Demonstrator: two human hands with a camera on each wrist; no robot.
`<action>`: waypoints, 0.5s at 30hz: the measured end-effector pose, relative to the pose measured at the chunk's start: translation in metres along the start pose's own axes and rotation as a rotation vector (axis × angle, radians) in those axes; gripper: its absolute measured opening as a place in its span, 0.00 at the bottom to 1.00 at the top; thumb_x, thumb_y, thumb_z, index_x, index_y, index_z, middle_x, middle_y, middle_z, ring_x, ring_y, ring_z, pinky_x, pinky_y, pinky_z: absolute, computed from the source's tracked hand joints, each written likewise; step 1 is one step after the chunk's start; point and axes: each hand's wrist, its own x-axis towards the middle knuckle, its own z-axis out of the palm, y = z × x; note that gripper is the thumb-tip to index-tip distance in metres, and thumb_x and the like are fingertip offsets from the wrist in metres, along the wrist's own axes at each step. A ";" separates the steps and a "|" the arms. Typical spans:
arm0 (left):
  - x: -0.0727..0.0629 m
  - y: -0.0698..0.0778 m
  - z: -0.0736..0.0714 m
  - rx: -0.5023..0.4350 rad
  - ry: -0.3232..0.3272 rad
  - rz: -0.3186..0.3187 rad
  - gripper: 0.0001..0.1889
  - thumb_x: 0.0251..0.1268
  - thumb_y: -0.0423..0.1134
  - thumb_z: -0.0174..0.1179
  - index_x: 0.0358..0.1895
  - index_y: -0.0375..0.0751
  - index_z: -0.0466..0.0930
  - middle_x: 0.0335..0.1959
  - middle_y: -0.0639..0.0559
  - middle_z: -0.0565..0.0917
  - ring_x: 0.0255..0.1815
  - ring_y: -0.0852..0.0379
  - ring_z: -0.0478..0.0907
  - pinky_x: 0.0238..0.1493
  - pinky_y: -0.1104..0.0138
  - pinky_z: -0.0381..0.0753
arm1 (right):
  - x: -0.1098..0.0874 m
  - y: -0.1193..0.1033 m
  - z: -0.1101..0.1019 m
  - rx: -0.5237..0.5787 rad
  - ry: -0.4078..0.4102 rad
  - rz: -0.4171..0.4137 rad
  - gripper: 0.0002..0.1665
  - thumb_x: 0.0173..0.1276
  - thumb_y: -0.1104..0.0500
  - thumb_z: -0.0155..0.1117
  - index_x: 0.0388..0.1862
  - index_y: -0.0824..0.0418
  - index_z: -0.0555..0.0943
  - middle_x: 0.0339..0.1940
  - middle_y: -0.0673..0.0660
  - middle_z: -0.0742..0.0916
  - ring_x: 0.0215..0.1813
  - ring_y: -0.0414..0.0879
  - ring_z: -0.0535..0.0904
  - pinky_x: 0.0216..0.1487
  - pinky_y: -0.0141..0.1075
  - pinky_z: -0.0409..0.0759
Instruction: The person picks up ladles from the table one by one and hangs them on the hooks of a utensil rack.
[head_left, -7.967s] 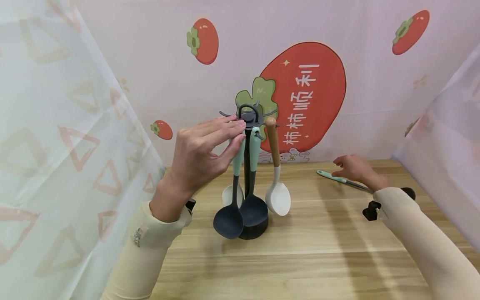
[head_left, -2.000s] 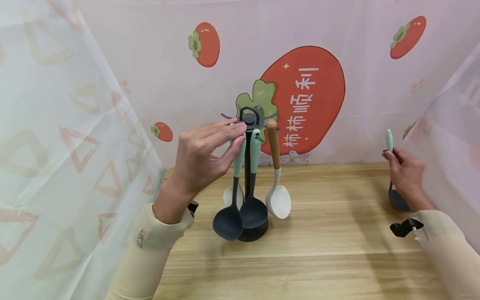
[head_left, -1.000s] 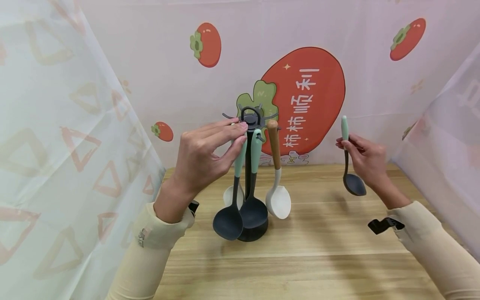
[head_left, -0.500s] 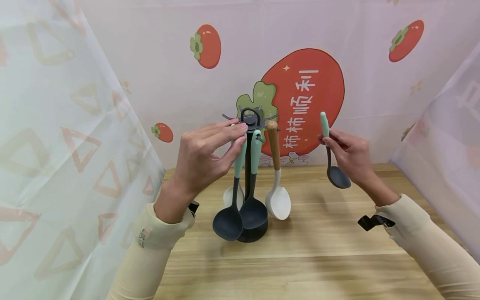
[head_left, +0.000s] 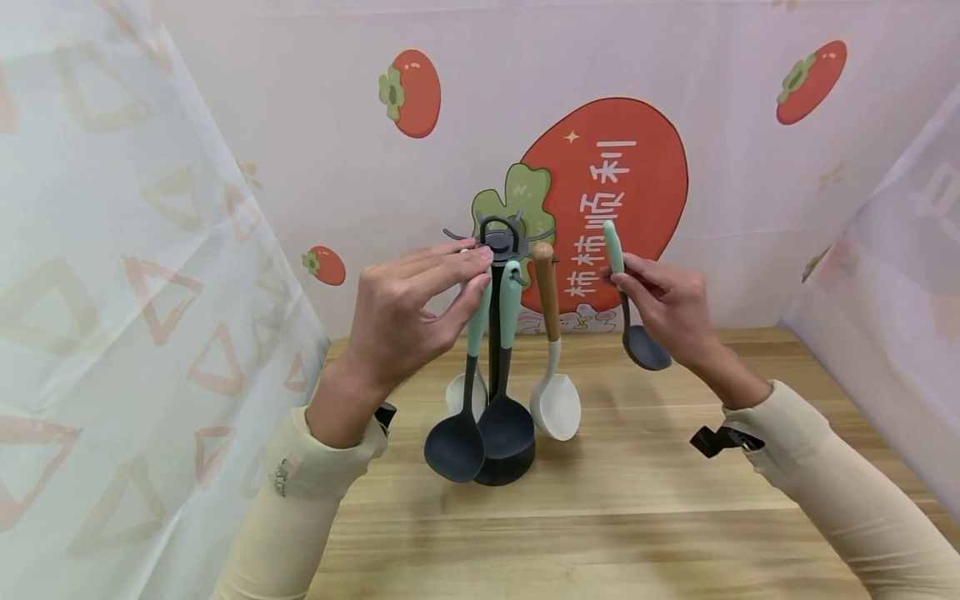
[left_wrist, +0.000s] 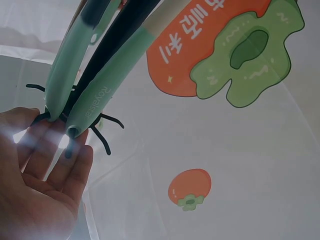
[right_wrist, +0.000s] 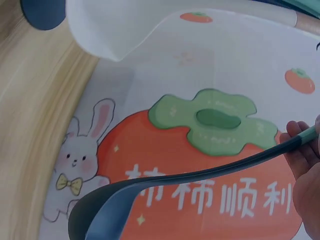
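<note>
A black utensil rack [head_left: 504, 472] with a ring of hooks stands on the table. My left hand [head_left: 408, 308] grips its top between thumb and fingertips; in the left wrist view the hooks lie between them. Two dark ladles with mint handles hang from it, a nearer ladle [head_left: 455, 447] and a second ladle [head_left: 510, 421]. To their right hangs a white ladle [head_left: 557, 407] with a wooden handle. My right hand [head_left: 675, 304] holds a third dark ladle [head_left: 648, 347] by its mint handle, upright, bowl down, a little right of the white one.
Behind the rack hangs another white utensil [head_left: 459, 393], mostly hidden. The wooden table [head_left: 600, 533] extends in front and to the right. A printed cloth wall [head_left: 300, 108] closes the back, and cloth sides [head_left: 885, 275] stand left and right.
My right hand has picked the dark ladle up from the table at the right, turned it upright and carried it left towards the rack. My left hand has stayed at the rack's top.
</note>
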 end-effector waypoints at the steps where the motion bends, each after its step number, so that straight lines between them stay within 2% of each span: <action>1: 0.000 0.000 0.000 0.000 0.001 0.001 0.10 0.70 0.32 0.68 0.51 0.32 0.91 0.48 0.42 0.92 0.55 0.46 0.90 0.57 0.54 0.89 | 0.002 -0.001 0.002 0.022 0.000 -0.010 0.20 0.65 0.77 0.71 0.57 0.76 0.86 0.44 0.68 0.92 0.53 0.34 0.89 0.54 0.26 0.85; 5: 0.000 -0.001 0.000 0.000 0.002 0.002 0.11 0.71 0.32 0.68 0.51 0.32 0.91 0.49 0.42 0.92 0.55 0.46 0.90 0.56 0.54 0.89 | 0.008 -0.006 0.010 0.084 0.018 -0.055 0.19 0.65 0.76 0.71 0.56 0.76 0.86 0.43 0.70 0.92 0.52 0.37 0.90 0.53 0.26 0.85; 9: 0.000 0.000 0.000 -0.007 0.009 -0.004 0.11 0.70 0.32 0.69 0.51 0.32 0.91 0.49 0.41 0.92 0.55 0.45 0.90 0.56 0.53 0.89 | 0.015 -0.012 0.017 0.115 0.008 -0.079 0.21 0.62 0.80 0.71 0.55 0.77 0.86 0.43 0.71 0.91 0.52 0.35 0.90 0.52 0.26 0.86; 15: 0.000 0.000 0.000 -0.012 0.012 -0.007 0.11 0.69 0.31 0.69 0.51 0.32 0.91 0.48 0.41 0.92 0.54 0.45 0.90 0.57 0.52 0.89 | 0.022 -0.016 0.024 0.086 -0.017 -0.111 0.24 0.60 0.81 0.71 0.57 0.77 0.85 0.43 0.69 0.92 0.53 0.30 0.88 0.52 0.26 0.86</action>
